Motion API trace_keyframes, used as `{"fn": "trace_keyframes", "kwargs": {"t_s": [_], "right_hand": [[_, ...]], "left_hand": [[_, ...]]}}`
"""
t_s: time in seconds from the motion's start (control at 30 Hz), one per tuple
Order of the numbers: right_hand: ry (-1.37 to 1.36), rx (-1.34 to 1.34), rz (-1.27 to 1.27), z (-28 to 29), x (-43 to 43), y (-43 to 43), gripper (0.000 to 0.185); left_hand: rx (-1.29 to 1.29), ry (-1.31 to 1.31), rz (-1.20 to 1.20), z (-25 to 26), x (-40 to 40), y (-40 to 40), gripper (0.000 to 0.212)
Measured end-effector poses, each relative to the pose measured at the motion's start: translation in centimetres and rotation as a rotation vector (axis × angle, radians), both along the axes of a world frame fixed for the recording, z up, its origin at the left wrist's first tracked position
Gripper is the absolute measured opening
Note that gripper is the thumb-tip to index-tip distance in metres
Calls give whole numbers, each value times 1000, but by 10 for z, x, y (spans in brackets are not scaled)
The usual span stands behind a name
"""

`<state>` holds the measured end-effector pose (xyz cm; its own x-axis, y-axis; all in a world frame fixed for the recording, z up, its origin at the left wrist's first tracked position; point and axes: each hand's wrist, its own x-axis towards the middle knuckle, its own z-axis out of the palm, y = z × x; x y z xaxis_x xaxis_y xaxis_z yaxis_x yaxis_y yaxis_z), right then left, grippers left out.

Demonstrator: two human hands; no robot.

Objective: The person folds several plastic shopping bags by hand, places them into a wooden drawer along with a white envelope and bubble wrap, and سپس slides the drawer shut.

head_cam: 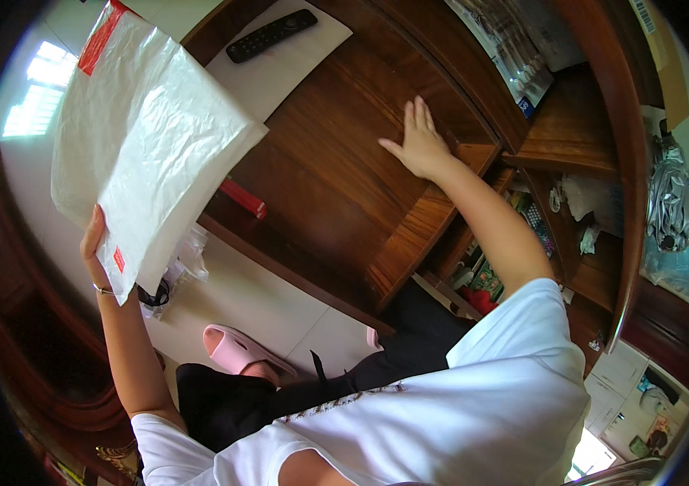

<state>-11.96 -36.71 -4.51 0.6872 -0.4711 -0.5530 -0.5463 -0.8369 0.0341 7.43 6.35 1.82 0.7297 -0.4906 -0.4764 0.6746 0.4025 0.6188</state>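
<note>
My left hand [93, 236] grips the near left edge of a large, crinkled white plastic bag [156, 140] with red printed patches. Part of that hand is hidden behind the bag, which is raised over the left side of a wooden drawer [332, 152]. My right hand [426, 143] holds nothing, its thumb spread from its fingers, over the right part of the drawer's bottom. Whether it touches the wood I cannot tell. At the drawer's far left, a black remote control [272, 36] lies on a white sheet [314, 48]. A red box-like item [244, 197] sits by the left wall, partly covered by the bag.
Wooden shelves [569, 133] on the right hold packaged items [511, 54] and small plastic bags. Below my right forearm is a compartment with colourful packets [484, 273]. Carved wooden furniture [46, 340] stands at left. A pink slipper [238, 351] is on the tiled floor [295, 316].
</note>
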Motion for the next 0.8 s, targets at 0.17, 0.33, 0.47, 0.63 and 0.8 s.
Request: {"fn": "trace_keyframes", "kwargs": {"t_s": [0.17,0.33,0.47,0.63,0.8], "right_hand": [[287,76,56,30,-24,13,80],[-345,-41,468,8,32,-4,65],[-310,-64,350,-23,51,-29,76],[-40,-74,50,1,-17,0,86],[329,-142,-18,29,-20,-6,64]], "left_hand": [[10,-6,1,-5,3,9,40],[-33,-15,-11,-8,8,0,39],[-42,11,-14,-1,5,-8,39],[-61,1,-35,-4,0,2,38],[-2,56,-71,-9,1,-11,39]]}}
